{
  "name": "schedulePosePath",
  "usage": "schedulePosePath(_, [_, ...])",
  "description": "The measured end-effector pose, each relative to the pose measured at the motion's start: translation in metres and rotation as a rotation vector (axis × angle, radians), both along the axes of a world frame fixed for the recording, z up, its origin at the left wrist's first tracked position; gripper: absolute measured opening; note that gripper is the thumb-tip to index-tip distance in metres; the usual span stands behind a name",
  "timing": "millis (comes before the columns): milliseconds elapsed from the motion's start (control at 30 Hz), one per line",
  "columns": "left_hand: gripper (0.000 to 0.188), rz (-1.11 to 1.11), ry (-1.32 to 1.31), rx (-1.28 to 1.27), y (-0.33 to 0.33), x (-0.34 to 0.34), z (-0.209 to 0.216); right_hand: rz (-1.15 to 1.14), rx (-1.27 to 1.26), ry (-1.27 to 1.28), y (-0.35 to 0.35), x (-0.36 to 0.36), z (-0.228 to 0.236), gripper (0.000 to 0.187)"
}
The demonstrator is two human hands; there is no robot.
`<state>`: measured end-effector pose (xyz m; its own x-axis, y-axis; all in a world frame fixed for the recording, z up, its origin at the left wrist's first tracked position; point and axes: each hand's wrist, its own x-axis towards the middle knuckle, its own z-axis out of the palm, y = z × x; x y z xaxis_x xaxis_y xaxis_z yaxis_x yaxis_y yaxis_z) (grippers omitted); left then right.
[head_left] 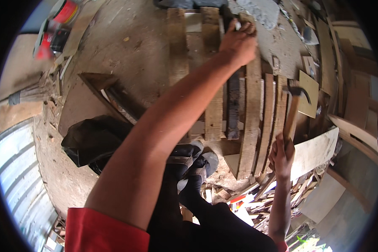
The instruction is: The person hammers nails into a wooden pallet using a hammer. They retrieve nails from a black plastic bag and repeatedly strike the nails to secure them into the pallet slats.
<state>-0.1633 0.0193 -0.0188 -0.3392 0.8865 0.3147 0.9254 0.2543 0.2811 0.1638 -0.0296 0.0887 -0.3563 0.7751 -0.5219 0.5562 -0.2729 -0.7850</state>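
Observation:
My left hand (pixel 240 41) reaches far forward, its fingers curled over the far end of a long wooden plank (pixel 253 105). A small pale patch shows between thumb and forefinger; what it is I cannot make out. On the right, my right hand (pixel 282 154) grips the wooden handle of a claw hammer (pixel 290 115). The hammer's dark head points away from me, above the slats. Beside the gripped plank runs a dark, stained slat (pixel 233 109). More slats (pixel 213 113) lie side by side to its left, over crosspieces.
A black plastic bag (pixel 94 140) lies left of my feet (pixel 193 161). Beyond it is an angled wooden frame (pixel 98 80). Wood scraps (pixel 296 193) are heaped at the lower right, beside a pale board (pixel 315 151). Red cans (pixel 65 11) and a broom (pixel 27 94) are at left.

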Motion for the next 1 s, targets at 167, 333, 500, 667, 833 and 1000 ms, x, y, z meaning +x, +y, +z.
schedulePosePath(167, [0.043,0.026,0.021,0.077,0.002,0.003,-0.003,-0.119,0.089,-0.126,-0.026,0.056,-0.022,0.037])
schedulePosePath(333, [0.054,-0.025,-0.042,0.023,-0.003,0.003,0.01,-0.208,-0.113,0.082,-0.048,0.095,-0.025,0.041])
schedulePosePath(500, [0.069,0.034,0.089,0.052,-0.006,-0.002,0.005,-0.294,-0.018,0.145,-0.048,0.056,-0.006,0.027])
schedulePosePath(667, [0.071,0.016,0.091,-0.124,0.0,0.002,0.004,-0.195,0.25,0.25,-0.031,0.014,0.002,0.035])
schedulePosePath(833, [0.077,0.046,0.187,-0.228,0.002,0.005,0.001,0.227,0.635,-0.063,0.004,-0.023,-0.021,0.025])
schedulePosePath(1000, [0.079,0.05,0.201,-0.321,0.004,0.011,0.009,0.32,0.786,-0.182,0.005,-0.027,-0.045,0.017])
